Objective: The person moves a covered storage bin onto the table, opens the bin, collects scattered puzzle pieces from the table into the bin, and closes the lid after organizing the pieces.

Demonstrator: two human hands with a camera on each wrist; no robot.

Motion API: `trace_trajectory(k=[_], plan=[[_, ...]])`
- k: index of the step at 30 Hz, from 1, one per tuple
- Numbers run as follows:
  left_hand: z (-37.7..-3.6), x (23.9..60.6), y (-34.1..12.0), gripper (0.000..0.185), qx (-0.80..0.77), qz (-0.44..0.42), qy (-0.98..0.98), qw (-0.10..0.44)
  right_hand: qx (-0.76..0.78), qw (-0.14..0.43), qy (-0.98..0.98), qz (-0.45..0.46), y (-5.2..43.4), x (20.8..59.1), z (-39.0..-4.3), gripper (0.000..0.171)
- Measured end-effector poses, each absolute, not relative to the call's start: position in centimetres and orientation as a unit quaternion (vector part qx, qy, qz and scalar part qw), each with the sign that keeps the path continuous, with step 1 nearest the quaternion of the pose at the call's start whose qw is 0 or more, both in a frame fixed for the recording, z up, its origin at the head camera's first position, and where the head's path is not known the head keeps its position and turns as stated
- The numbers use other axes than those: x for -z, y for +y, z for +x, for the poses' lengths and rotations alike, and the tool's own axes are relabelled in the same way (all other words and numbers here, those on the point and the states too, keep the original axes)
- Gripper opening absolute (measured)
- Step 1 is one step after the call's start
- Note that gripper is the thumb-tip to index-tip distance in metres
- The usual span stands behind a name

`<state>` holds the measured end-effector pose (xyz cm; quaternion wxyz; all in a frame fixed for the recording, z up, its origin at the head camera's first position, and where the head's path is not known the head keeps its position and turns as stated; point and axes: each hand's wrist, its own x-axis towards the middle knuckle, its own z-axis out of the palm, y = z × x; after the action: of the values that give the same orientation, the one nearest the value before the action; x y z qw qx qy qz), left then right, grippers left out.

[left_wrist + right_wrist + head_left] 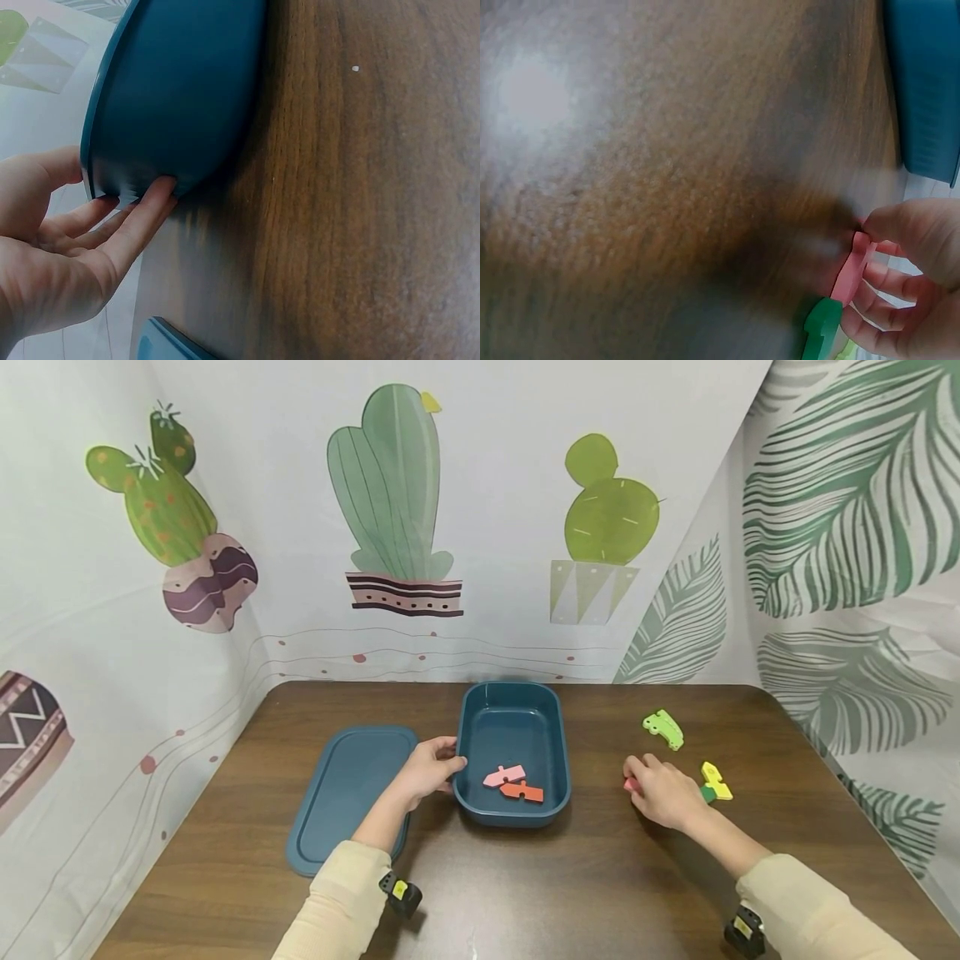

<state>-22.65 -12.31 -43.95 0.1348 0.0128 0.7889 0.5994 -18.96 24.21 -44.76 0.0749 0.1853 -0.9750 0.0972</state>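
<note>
My left hand (429,770) holds the left wall of a dark blue plastic box (566,752), thumb at the rim and fingers against the outside. Inside the box lie two arrow-shaped puzzle pieces, one pink (505,775) and one orange (522,792). Right of the box, my right hand (663,793) pinches a pinkish-red puzzle piece (850,277) at the tabletop. That piece meets a green piece (823,330), which is mostly hidden by the hand in the head view. A yellow piece (716,782) adjoins the green one.
A light green crocodile-like piece (664,730) lies farther back on the right. The blue lid (345,802) lies flat on the brown wooden table (525,893), left of the box. A cactus-print cloth (502,527) hangs behind the table.
</note>
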Motion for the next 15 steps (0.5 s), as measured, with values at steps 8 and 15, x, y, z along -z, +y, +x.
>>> trace_trajectory(k=[8, 15], plan=[[-22.67, 43.95, -12.32, 0.043, -0.600, 0.015, 0.788, 0.137, -0.092, 0.079, -0.972, 0.199, 24.18, 44.61, -18.90, 0.021], [-22.34, 43.36, -12.30, 0.042, -0.605, 0.016, 0.784, 0.137, -0.087, 0.080, -0.970, 0.211, 24.28, 44.65, -19.05, 0.019]])
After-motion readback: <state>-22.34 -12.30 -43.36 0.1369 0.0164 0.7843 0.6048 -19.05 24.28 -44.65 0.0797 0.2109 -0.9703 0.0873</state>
